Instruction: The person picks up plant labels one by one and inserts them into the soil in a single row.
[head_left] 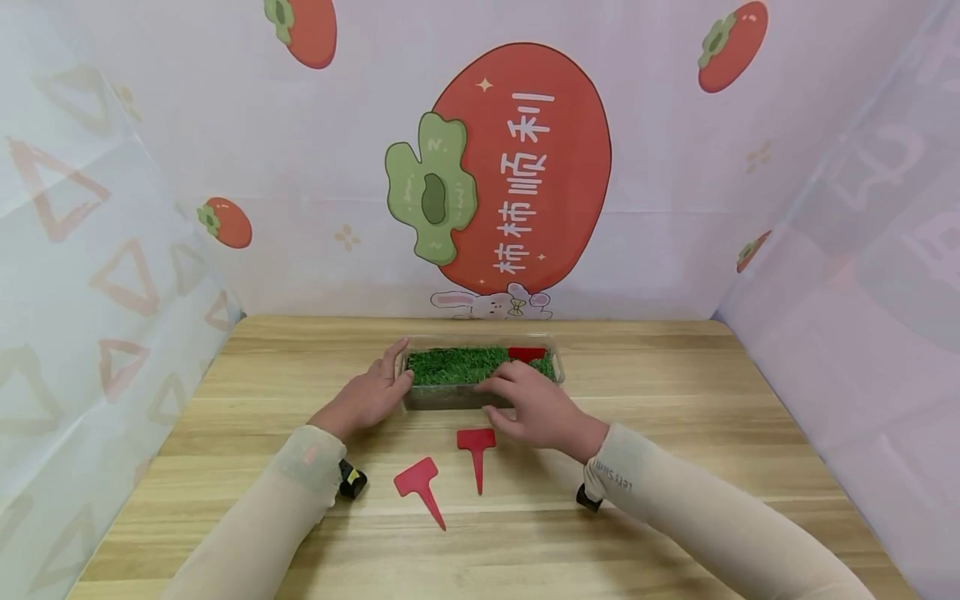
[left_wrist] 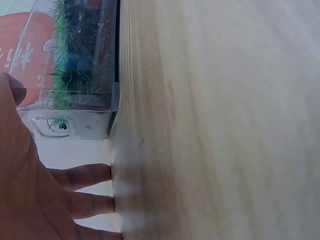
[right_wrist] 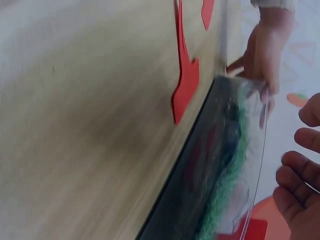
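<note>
Grass [head_left: 453,367] fills the clear box [head_left: 442,398], whose end the left hand [head_left: 369,396] touches with straight, released fingers, perhaps for steadiness, while the right hand [head_left: 542,408], loosely bent, grasping nothing, hovers by one planted red tag [head_left: 527,354], two loose tags [head_left: 476,440] [head_left: 417,477] lying handily in front.

L sleeve [head_left: 251,525] (8 o'clock, head view) & R sleeve [head_left: 720,508] (4 o'clock): cream, wrinkled. Pink mark [head_left: 311,455] on L cuff [head_left: 296,467], dk lettering [head_left: 613,476] on R cuff [head_left: 626,454]. L wrist unit [head_left: 352,487]: blk w/ yellow patch [head_left: 353,477]; R wrist unit [head_left: 589,499]: blk.
</note>
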